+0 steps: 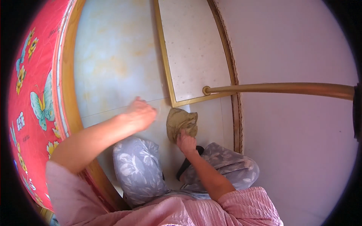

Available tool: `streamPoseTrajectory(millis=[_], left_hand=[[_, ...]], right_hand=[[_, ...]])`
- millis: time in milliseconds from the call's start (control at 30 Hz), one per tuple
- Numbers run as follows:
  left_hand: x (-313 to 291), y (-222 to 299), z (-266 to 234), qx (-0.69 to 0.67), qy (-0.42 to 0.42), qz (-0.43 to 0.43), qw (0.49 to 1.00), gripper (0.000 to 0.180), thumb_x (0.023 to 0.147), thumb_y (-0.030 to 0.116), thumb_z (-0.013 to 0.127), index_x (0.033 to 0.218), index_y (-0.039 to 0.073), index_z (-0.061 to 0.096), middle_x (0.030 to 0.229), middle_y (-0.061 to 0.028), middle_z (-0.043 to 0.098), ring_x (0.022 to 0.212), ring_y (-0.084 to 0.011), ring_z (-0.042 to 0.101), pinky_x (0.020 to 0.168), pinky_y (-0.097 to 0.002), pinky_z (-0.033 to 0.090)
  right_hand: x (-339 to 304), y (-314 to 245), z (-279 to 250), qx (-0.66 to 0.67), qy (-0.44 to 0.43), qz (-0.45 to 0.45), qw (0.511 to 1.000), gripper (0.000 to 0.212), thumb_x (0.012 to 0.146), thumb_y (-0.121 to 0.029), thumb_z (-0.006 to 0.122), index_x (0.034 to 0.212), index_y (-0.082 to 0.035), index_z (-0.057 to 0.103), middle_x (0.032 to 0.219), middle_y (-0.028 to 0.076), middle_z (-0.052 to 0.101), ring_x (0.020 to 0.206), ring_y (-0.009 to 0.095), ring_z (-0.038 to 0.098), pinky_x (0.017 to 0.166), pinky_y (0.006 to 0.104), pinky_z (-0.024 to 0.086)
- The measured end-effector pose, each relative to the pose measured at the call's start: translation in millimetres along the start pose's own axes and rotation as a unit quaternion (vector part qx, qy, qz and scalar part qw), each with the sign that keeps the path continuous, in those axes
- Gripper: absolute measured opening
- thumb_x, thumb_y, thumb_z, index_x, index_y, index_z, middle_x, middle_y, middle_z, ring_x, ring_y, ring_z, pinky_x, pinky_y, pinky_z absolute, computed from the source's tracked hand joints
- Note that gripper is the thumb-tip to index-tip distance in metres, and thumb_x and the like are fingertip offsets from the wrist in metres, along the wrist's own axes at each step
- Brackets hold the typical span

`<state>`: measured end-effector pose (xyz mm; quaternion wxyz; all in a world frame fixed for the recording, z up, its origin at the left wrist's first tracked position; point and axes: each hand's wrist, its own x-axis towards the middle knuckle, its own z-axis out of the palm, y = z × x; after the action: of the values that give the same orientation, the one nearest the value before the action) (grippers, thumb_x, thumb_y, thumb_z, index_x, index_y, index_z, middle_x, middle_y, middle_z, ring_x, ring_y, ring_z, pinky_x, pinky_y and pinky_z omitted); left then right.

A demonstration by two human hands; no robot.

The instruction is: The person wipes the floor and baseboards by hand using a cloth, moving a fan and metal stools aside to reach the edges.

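Note:
An olive-brown cloth (pixel 182 122), crumpled and folded over in places, lies on the tiled floor just below the corner of a gold-framed panel. My right hand (pixel 186 143) reaches down to its near edge, fingers closed on the fabric. Left of the cloth and apart from it, my left hand (pixel 141 114) is over the floor; motion smears its fingers, so their grip is unclear. No object shows in that hand.
A gold-framed white panel (pixel 196 52) stands ahead, with a gold pole (pixel 294 88) extending right from it. A pale wall (pixel 294 158) is on the right. At left is a wood-edged bed (pixel 71 75) with a red floral cover (pixel 37 79). My bent knees (pixel 137 165) flank the near floor.

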<state>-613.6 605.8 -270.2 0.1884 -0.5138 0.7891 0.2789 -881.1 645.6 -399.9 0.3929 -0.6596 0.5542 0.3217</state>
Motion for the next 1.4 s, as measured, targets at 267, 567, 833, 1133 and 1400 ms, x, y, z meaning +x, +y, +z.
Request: streamPoseTrajectory(millis=[267, 567, 833, 1133, 1400], left_hand=[[-132, 35, -13, -0.136, 0.195, -0.125, 0.963, 0.039, 0.08, 0.023, 0.063, 0.112, 0.002, 0.057, 0.08, -0.0142, 0.062, 0.091, -0.028, 0.057, 0.096, -0.0451, 0.035], [-151, -14, 12, -0.147, 0.321, -0.307, 0.884, 0.036, 0.085, 0.011, 0.054, 0.121, 0.007, 0.053, 0.103, -0.0113, 0.06, 0.101, -0.0257, 0.054, 0.099, -0.045, 0.032], [-157, -29, 24, -0.194, 0.314, -0.371, 0.852, 0.032, 0.085, 0.011, 0.055, 0.115, 0.005, 0.055, 0.095, -0.009, 0.062, 0.094, -0.0234, 0.057, 0.1, -0.0468, 0.03], [-153, -35, 22, -0.249, 0.35, -0.373, 0.823, 0.038, 0.076, 0.0, 0.052, 0.113, 0.004, 0.057, 0.091, -0.0098, 0.06, 0.092, -0.0237, 0.057, 0.101, -0.0467, 0.029], [-128, -41, 42, -0.24, 0.336, -0.399, 0.819, 0.029, 0.077, 0.002, 0.052, 0.105, 0.003, 0.06, 0.076, -0.0107, 0.061, 0.079, -0.0259, 0.06, 0.095, -0.0437, 0.033]], right_hand=[[45, -7, 40, 0.016, 0.212, 0.049, 0.976, 0.071, 0.084, -0.042, 0.053, 0.143, -0.033, 0.017, 0.135, 0.035, 0.02, 0.126, 0.056, 0.019, 0.1, 0.0571, 0.03], [56, -55, 62, 0.07, 0.177, 0.021, 0.982, 0.081, 0.082, -0.055, 0.048, 0.146, -0.028, 0.007, 0.131, 0.05, 0.008, 0.122, 0.066, 0.008, 0.102, 0.0648, 0.01], [44, -132, 62, -0.153, 0.066, -0.311, 0.936, 0.066, 0.076, -0.027, 0.059, 0.137, -0.024, 0.035, 0.138, 0.028, 0.026, 0.127, 0.055, 0.018, 0.095, 0.0598, 0.036], [52, -178, 5, -0.324, -0.063, -0.301, 0.895, 0.068, 0.074, -0.016, 0.057, 0.137, -0.03, 0.037, 0.148, 0.017, 0.018, 0.136, 0.044, 0.01, 0.095, 0.054, 0.04], [-10, -103, -57, -0.227, -0.117, -0.208, 0.944, 0.045, 0.078, -0.01, 0.055, 0.123, -0.017, 0.052, 0.129, 0.017, 0.047, 0.12, 0.038, 0.043, 0.097, 0.0445, 0.039]])
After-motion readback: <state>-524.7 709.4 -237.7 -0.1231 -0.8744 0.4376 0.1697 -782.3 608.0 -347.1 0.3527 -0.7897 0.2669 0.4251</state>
